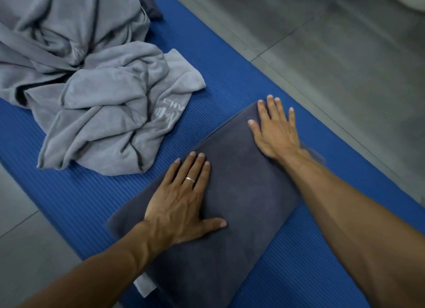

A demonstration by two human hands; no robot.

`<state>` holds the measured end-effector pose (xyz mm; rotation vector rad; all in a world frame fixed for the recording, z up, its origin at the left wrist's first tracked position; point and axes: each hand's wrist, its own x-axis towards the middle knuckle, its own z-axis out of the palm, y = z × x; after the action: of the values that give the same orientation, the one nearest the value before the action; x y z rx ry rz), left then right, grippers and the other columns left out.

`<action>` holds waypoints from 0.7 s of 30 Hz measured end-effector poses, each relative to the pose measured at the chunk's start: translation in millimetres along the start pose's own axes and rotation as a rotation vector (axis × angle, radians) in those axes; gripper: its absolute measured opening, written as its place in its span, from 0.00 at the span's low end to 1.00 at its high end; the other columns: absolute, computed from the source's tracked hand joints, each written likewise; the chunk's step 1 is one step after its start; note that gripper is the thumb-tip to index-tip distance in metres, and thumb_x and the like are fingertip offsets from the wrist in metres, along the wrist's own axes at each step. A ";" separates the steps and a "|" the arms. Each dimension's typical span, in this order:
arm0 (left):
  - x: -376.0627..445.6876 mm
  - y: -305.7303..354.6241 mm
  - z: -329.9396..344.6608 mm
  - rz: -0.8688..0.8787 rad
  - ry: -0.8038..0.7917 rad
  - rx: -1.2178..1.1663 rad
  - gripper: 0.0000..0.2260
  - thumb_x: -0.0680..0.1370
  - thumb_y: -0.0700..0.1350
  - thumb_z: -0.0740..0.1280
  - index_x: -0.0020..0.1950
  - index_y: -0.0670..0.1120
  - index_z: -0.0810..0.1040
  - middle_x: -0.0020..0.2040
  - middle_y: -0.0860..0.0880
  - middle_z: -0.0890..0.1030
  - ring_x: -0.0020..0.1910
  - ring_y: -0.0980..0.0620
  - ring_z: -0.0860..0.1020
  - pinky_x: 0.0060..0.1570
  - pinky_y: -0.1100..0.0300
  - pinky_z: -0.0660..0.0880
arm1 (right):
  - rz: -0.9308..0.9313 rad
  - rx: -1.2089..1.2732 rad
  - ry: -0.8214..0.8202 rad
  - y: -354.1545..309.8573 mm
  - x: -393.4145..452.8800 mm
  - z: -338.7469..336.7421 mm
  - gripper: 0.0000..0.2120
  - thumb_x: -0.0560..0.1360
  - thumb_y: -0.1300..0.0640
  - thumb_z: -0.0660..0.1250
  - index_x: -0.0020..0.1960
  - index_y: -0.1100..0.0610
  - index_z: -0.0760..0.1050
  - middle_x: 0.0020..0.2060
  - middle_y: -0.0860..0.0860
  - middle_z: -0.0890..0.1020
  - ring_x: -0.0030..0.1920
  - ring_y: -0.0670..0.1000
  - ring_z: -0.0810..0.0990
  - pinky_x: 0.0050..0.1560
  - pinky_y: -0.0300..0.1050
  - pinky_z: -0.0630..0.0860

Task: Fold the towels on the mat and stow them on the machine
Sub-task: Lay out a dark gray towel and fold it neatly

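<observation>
Dark towel [241,192] — flat under both hands.

Left hand [181,199] and right hand [273,130] flat, fingers straight, palms down.

Arms: two, bare from forearm to wrist, no sleeves in view.
Left hand [181,202]: thin plain ring [190,179] on the ring finger.
Right hand [274,132]: bare of jewellery.
Nails: short, unpainted.
</observation>
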<state>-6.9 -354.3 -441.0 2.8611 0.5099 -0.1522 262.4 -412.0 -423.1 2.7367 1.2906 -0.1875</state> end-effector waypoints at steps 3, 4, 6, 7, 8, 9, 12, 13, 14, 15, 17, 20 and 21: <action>-2.4 9.5 -5.4 0.000 -0.002 -0.012 0.47 0.70 0.73 0.54 0.77 0.39 0.59 0.77 0.40 0.58 0.78 0.41 0.52 0.73 0.38 0.47 | -0.210 0.166 0.163 -22.2 -58.6 -0.2 0.26 0.82 0.48 0.52 0.76 0.58 0.61 0.77 0.55 0.59 0.78 0.55 0.55 0.77 0.57 0.51; -4.8 20.5 -6.0 0.016 0.023 -0.033 0.42 0.70 0.66 0.56 0.75 0.38 0.63 0.76 0.39 0.62 0.76 0.40 0.57 0.72 0.35 0.50 | -0.283 0.187 0.171 -25.2 -83.5 7.1 0.25 0.81 0.48 0.53 0.74 0.59 0.65 0.76 0.56 0.63 0.76 0.55 0.59 0.76 0.57 0.55; -11.9 51.1 -0.4 0.035 0.086 -0.112 0.34 0.71 0.57 0.56 0.71 0.37 0.69 0.72 0.39 0.69 0.73 0.41 0.65 0.70 0.33 0.57 | -0.344 0.190 0.119 -20.6 -120.1 23.4 0.25 0.80 0.48 0.51 0.73 0.58 0.67 0.75 0.55 0.65 0.75 0.54 0.62 0.75 0.56 0.58; -15.8 65.2 3.2 0.026 0.094 -0.147 0.32 0.73 0.56 0.55 0.71 0.37 0.70 0.71 0.39 0.70 0.73 0.42 0.65 0.71 0.35 0.57 | -0.327 0.194 0.061 -13.4 -129.4 29.3 0.26 0.80 0.47 0.49 0.75 0.57 0.65 0.76 0.54 0.62 0.76 0.53 0.60 0.75 0.55 0.56; -19.5 75.0 7.8 0.012 0.077 -0.154 0.32 0.76 0.58 0.54 0.72 0.38 0.68 0.73 0.40 0.68 0.74 0.42 0.64 0.72 0.36 0.54 | -0.312 0.180 0.004 -3.8 -134.0 32.7 0.28 0.80 0.45 0.47 0.77 0.54 0.61 0.78 0.52 0.58 0.77 0.51 0.55 0.76 0.54 0.52; -22.9 79.6 13.7 0.010 0.061 -0.122 0.34 0.77 0.62 0.53 0.74 0.39 0.66 0.75 0.40 0.65 0.75 0.42 0.60 0.73 0.37 0.50 | -0.305 0.145 -0.034 9.0 -134.7 35.1 0.29 0.80 0.42 0.44 0.78 0.51 0.56 0.79 0.50 0.54 0.78 0.49 0.50 0.77 0.54 0.48; -28.0 75.9 23.6 0.059 -0.014 0.009 0.43 0.74 0.72 0.52 0.77 0.41 0.58 0.78 0.39 0.56 0.78 0.40 0.52 0.73 0.37 0.45 | -0.146 0.063 -0.059 61.4 -120.1 37.6 0.31 0.79 0.38 0.38 0.79 0.46 0.46 0.79 0.47 0.45 0.78 0.47 0.41 0.76 0.58 0.40; -27.9 74.6 22.7 0.068 -0.029 0.028 0.45 0.73 0.73 0.51 0.78 0.41 0.56 0.78 0.39 0.54 0.78 0.40 0.49 0.73 0.37 0.44 | -0.035 0.063 -0.070 79.8 -111.1 36.9 0.30 0.79 0.38 0.37 0.79 0.45 0.44 0.79 0.47 0.44 0.78 0.48 0.41 0.76 0.59 0.38; -28.2 74.4 21.2 0.067 -0.044 0.038 0.47 0.72 0.75 0.51 0.78 0.41 0.54 0.78 0.39 0.52 0.78 0.41 0.47 0.73 0.37 0.42 | 0.073 0.067 -0.091 93.8 -102.2 34.4 0.29 0.80 0.38 0.37 0.79 0.45 0.42 0.79 0.47 0.43 0.78 0.50 0.41 0.75 0.61 0.38; -28.2 75.6 20.1 0.061 -0.059 0.040 0.48 0.71 0.75 0.50 0.79 0.42 0.52 0.79 0.40 0.50 0.78 0.41 0.45 0.73 0.37 0.41 | 0.164 0.065 -0.107 101.3 -96.2 30.3 0.29 0.81 0.39 0.39 0.80 0.46 0.42 0.79 0.49 0.44 0.79 0.52 0.41 0.75 0.63 0.38; -27.4 77.4 18.0 0.049 -0.070 0.044 0.49 0.70 0.76 0.49 0.79 0.42 0.50 0.79 0.40 0.49 0.78 0.41 0.43 0.73 0.37 0.39 | 0.224 0.066 -0.033 95.3 -97.3 23.6 0.30 0.82 0.41 0.44 0.80 0.51 0.45 0.79 0.54 0.45 0.79 0.55 0.41 0.76 0.63 0.40; -28.1 76.2 18.1 0.043 -0.062 0.051 0.49 0.70 0.76 0.49 0.79 0.42 0.49 0.79 0.40 0.49 0.78 0.42 0.43 0.73 0.37 0.39 | -0.083 0.154 0.028 65.9 -135.4 23.8 0.30 0.81 0.42 0.46 0.80 0.52 0.47 0.79 0.53 0.46 0.79 0.53 0.41 0.77 0.60 0.42; -28.6 75.9 18.8 0.046 -0.062 0.056 0.48 0.71 0.76 0.48 0.79 0.43 0.48 0.79 0.41 0.48 0.78 0.42 0.43 0.72 0.36 0.38 | -0.205 0.115 -0.038 63.6 -152.2 30.6 0.30 0.81 0.39 0.43 0.79 0.49 0.44 0.79 0.50 0.43 0.78 0.51 0.39 0.77 0.60 0.41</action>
<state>-8.0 -437.5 -439.4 2.9095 0.4346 -0.2500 213.6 -572.5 -426.2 2.6733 1.5967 -0.3401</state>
